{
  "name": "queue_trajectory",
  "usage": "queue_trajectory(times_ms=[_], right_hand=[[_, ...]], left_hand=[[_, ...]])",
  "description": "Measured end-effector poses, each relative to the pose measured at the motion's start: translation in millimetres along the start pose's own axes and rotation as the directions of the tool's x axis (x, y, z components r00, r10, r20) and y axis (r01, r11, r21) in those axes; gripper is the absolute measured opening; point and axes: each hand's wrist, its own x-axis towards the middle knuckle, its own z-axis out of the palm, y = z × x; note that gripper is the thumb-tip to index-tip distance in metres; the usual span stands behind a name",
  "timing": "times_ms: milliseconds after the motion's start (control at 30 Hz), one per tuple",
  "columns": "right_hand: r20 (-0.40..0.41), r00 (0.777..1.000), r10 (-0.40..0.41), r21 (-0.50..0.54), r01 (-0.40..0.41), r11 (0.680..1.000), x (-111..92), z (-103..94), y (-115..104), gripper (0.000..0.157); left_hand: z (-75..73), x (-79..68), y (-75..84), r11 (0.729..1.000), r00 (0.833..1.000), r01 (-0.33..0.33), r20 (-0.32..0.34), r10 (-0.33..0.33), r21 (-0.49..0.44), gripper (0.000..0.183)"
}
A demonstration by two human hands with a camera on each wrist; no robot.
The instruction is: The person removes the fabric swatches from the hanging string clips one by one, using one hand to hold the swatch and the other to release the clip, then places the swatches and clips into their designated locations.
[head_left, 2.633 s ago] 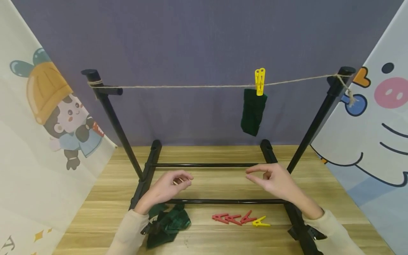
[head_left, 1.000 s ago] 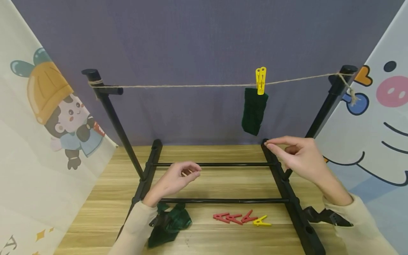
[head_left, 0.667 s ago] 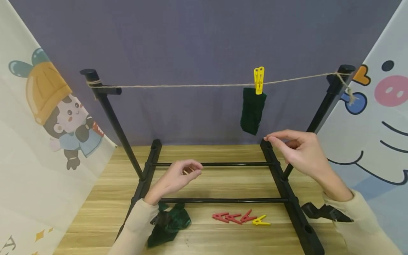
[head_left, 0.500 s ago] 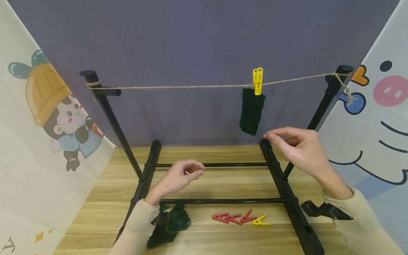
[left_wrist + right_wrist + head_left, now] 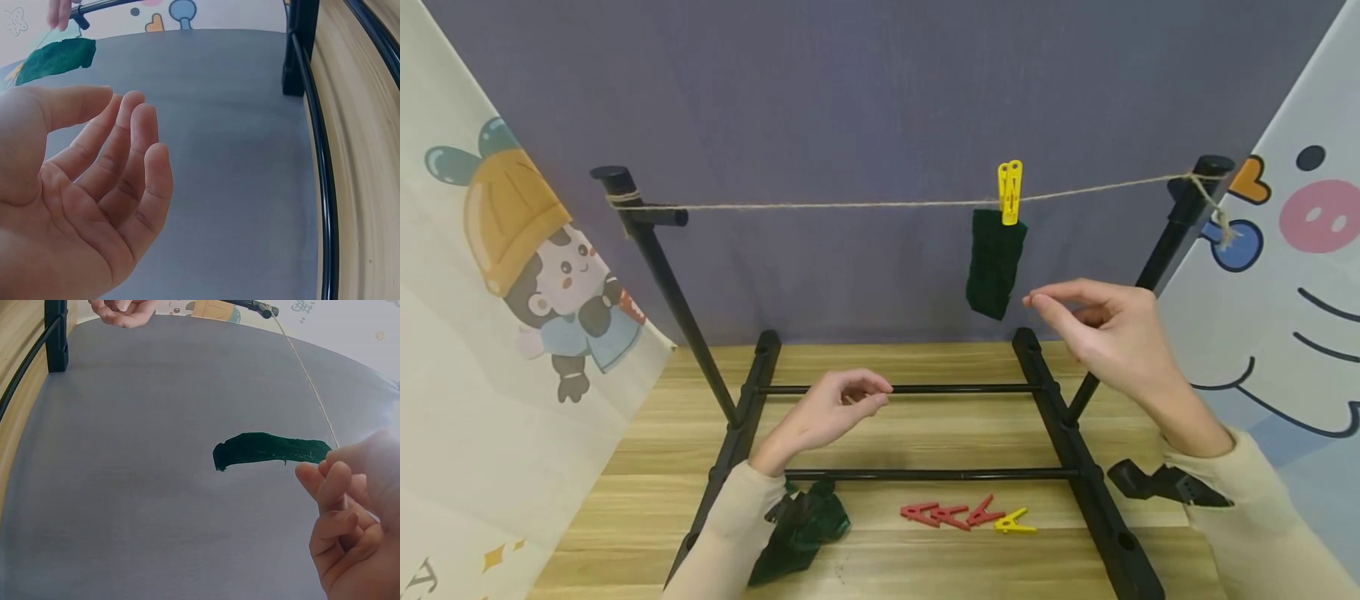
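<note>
A dark green cloth (image 5: 995,267) hangs from the string (image 5: 835,205), with a yellow clothespin (image 5: 1010,192) at its top. My right hand (image 5: 1112,337) hovers just right of the cloth's lower part. Its thumb and index finger nearly meet, with nothing seen between them; the right wrist view overlaps these fingers with the cloth's clipped end. My left hand (image 5: 831,408) floats over the rack's left half, loosely bent, and the left wrist view shows its palm (image 5: 75,225) bare. Below its sleeve lies a crumpled dark green cloth (image 5: 805,529), partly hidden.
The black rack's left post (image 5: 673,300) and right post (image 5: 1165,242) carry the string. Two crossbars, front (image 5: 925,475) and back (image 5: 940,388), run near the wooden table. Several red clothespins (image 5: 947,514) and one yellow clothespin (image 5: 1015,522) lie in front.
My right hand has risen and moved right, drawing its thumb and index finger closer together, to beside the hanging cloth. The left hand has drifted up and right. The clothespins on the table stay put.
</note>
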Motion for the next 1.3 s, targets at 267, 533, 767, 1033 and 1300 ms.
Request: queue_trajectory(times_ms=[267,533,767,1033,1300], right_hand=[[-0.089,0.995,-0.033,-0.042,0.03,0.999,8,0.6,7,0.013],[-0.131,0.99,-0.059,-0.067,0.051,0.996,19,0.4,-5,0.012],[-0.154,0.986,-0.061,-0.019,0.059,0.998,26,-0.5,-7,0.012],[-0.2,0.977,-0.077,0.008,0.081,0.997,32,-1.7,-24,0.017],[-0.28,0.953,-0.115,0.026,0.127,0.992,38,-2.9,-45,0.022]], left_hand=[[1.5,5.6,5.3,0.999,1.0,-0.003,0.0,0.003,-0.033,0.015],[2.6,10.9,7.7,0.996,0.999,-0.002,-0.036,-0.001,-0.085,0.016],[3.8,17.0,14.3,0.993,0.999,-0.035,-0.028,0.032,-0.113,0.017],[6.2,27.1,24.1,0.98,0.997,-0.064,-0.045,0.057,-0.186,0.017],[5.3,27.2,50.5,0.972,0.994,-0.093,-0.073,0.079,-0.216,0.017]])
